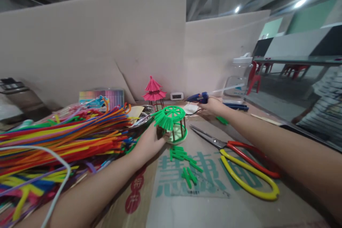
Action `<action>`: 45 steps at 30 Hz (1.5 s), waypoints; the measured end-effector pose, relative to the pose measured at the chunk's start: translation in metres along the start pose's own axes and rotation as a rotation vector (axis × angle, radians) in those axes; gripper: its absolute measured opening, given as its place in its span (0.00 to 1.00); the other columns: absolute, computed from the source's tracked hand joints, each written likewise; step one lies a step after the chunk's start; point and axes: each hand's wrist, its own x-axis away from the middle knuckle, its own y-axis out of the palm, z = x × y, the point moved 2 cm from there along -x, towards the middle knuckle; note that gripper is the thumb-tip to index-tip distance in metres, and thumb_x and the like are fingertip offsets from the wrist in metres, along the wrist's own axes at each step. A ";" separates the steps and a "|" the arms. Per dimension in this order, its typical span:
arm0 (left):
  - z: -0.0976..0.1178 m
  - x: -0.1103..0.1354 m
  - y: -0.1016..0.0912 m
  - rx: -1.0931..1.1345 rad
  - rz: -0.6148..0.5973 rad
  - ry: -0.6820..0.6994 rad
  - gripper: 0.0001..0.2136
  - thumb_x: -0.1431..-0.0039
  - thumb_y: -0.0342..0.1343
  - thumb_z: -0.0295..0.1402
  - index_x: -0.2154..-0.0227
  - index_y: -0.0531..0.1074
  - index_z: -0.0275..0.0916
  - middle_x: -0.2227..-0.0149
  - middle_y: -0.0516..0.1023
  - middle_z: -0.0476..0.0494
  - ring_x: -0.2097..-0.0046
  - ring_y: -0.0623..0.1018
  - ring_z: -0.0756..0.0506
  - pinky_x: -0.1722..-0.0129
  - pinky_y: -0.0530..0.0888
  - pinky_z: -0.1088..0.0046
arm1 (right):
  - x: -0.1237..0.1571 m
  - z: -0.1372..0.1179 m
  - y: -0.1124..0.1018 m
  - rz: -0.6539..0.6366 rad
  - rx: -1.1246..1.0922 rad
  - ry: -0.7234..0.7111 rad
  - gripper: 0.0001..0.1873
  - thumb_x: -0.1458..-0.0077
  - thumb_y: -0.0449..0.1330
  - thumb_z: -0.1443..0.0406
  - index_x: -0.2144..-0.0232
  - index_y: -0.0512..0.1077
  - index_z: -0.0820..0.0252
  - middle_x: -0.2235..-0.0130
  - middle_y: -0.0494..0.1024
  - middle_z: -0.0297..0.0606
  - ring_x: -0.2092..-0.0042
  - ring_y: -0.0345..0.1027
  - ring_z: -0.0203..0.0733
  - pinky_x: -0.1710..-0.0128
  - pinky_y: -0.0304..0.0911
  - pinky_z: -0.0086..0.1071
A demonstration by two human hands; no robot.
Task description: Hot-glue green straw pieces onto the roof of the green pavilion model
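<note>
My left hand [149,141] grips a small green pipe-cleaner pavilion [172,123] with brown posts, holding it just above the cardboard sheet [187,192]. My right hand [213,106] reaches far back and closes round the handle of a blue glue gun [198,97], whose clear glue stick points right. Several short green pipe-cleaner pieces [185,162] lie on the cardboard in front of the pavilion.
A big heap of coloured pipe cleaners [61,139] fills the left. Scissors with red and yellow handles [240,164] lie right of centre. A finished pink pavilion [154,92], a marker box [103,97] and a clear jug [239,78] stand at the back before beige partition boards.
</note>
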 end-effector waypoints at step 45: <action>-0.009 0.001 0.003 -0.065 0.061 -0.136 0.12 0.40 0.53 0.38 0.56 0.68 0.39 0.59 0.79 0.40 0.57 0.79 0.38 0.55 0.74 0.60 | 0.141 -0.072 -0.001 0.084 -0.549 -0.193 0.24 0.55 0.64 0.43 0.73 0.64 0.55 0.78 0.69 0.30 0.76 0.60 0.38 0.76 0.56 0.30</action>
